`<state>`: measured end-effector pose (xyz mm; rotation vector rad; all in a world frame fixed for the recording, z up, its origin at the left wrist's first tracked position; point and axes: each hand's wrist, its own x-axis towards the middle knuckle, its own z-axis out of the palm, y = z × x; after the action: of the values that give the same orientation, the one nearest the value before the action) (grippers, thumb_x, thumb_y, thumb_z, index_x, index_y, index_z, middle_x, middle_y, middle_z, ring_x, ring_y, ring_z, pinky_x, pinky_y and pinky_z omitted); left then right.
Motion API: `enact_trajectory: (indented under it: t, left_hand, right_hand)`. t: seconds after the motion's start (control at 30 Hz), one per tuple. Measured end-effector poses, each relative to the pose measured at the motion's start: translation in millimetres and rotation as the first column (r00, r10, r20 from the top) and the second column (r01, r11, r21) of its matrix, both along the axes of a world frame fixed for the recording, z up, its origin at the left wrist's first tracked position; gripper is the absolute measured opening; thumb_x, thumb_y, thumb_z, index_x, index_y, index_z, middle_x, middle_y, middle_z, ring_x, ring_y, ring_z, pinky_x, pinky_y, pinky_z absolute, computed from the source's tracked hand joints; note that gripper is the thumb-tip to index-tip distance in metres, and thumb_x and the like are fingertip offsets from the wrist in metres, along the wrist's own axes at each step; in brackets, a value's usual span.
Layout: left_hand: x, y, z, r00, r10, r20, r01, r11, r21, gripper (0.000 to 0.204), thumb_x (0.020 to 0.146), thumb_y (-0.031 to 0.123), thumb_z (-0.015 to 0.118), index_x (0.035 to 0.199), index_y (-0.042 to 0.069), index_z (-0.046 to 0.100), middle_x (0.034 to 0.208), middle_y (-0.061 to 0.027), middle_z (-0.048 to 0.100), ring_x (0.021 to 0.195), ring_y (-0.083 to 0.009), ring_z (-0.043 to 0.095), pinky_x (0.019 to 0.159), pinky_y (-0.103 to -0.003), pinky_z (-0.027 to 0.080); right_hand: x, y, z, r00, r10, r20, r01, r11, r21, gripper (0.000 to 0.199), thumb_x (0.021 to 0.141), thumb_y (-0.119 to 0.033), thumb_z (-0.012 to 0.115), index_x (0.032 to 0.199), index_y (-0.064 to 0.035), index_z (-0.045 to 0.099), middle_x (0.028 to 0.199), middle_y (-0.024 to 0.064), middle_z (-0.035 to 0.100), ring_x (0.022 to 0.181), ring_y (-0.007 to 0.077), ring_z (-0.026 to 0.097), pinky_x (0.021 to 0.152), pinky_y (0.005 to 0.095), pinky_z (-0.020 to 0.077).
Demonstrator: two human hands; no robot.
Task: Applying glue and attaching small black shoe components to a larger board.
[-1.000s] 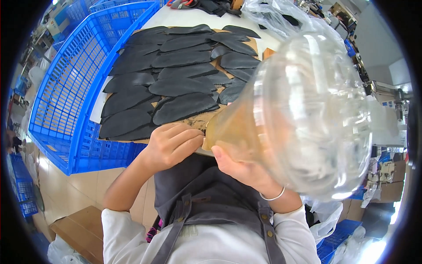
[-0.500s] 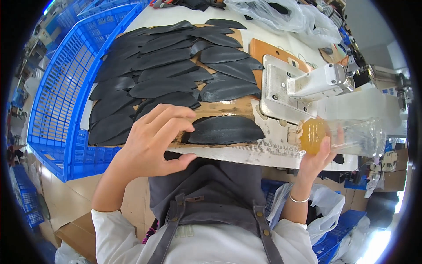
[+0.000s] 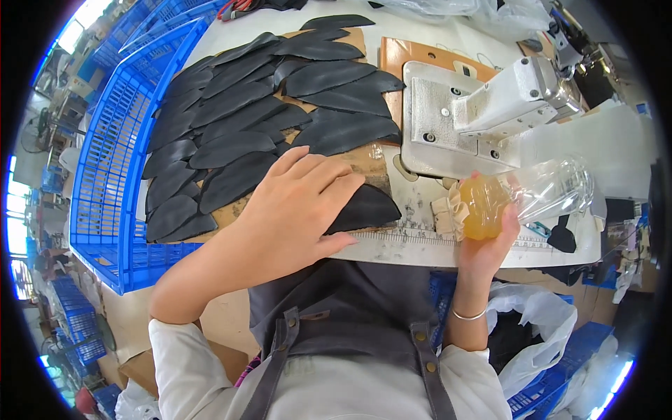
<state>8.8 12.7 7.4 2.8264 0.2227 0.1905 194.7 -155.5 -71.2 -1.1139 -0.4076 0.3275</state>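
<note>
The black leaf-shaped piece lies lengthwise left-to-right along the brown board's near edge, under and rightward of the nearer left hand, fingers loosely parted, contact seemingly hidden; the right hand grasps a clear bottle.

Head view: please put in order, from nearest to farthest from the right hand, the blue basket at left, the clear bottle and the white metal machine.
1. Clear bottle: held in the right hand.
2. White metal machine: just beyond the hand.
3. Blue basket: at far left, past the black pieces.
</note>
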Motion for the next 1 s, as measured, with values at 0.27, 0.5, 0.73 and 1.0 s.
enact_trajectory:
  t: [0.27, 0.5, 0.73, 1.0]
  left_hand:
    - [2, 8, 2, 1.0, 0.003, 0.018, -0.001, 0.994, -0.114, 0.048, 0.073, 0.023, 0.07, 0.114, 0.006, 0.053, 0.114, -0.0109, 0.054, 0.107, -0.0296, 0.05, 0.1, -0.046, 0.032]
    - [6, 1, 2, 0.983, 0.107, 0.15, -0.077, 0.979, -0.189, 0.026, 0.071, 0.014, 0.07, 0.094, 0.006, 0.058, 0.111, -0.0106, 0.056, 0.104, -0.0281, 0.052, 0.093, -0.04, 0.037]
    - [-4, 10, -11, 0.909, 0.305, 0.285, -0.194, 0.913, -0.359, 0.012, 0.07, 0.003, 0.067, 0.072, 0.006, 0.055, 0.083, -0.0055, 0.055, 0.074, -0.02, 0.05, 0.067, -0.029, 0.04]
    - [-63, 47, -21, 0.492, 0.832, 0.255, -0.299, 0.436, -0.849, 0.009, 0.081, 0.011, 0.065, 0.079, 0.005, 0.059, 0.07, 0.0048, 0.053, 0.062, -0.0013, 0.045, 0.058, -0.016, 0.035]
  right_hand:
    - [3, -1, -2, 0.997, 0.057, -0.06, -0.052, 0.995, 0.083, 0.064, 0.084, -0.032, 0.055, 0.132, -0.0013, 0.026, 0.114, 0.023, 0.05, 0.109, 0.0338, 0.052, 0.092, 0.0404, 0.0436]
    - [2, 0, -6, 0.999, 0.039, -0.021, -0.039, 0.999, 0.008, 0.057, 0.087, -0.039, 0.043, 0.132, -0.0059, 0.032, 0.119, 0.0238, 0.049, 0.106, 0.0316, 0.054, 0.093, 0.0403, 0.0413]
    - [2, 0, -4, 0.999, 0.036, -0.029, -0.036, 0.999, 0.005, 0.058, 0.087, -0.038, 0.043, 0.133, -0.0058, 0.031, 0.119, 0.0249, 0.049, 0.104, 0.033, 0.054, 0.093, 0.0407, 0.0412]
    - [-2, 3, -5, 0.997, 0.052, -0.065, -0.05, 0.998, 0.031, 0.058, 0.086, -0.038, 0.044, 0.134, -0.0062, 0.03, 0.12, 0.0242, 0.049, 0.106, 0.033, 0.052, 0.093, 0.0413, 0.0405]
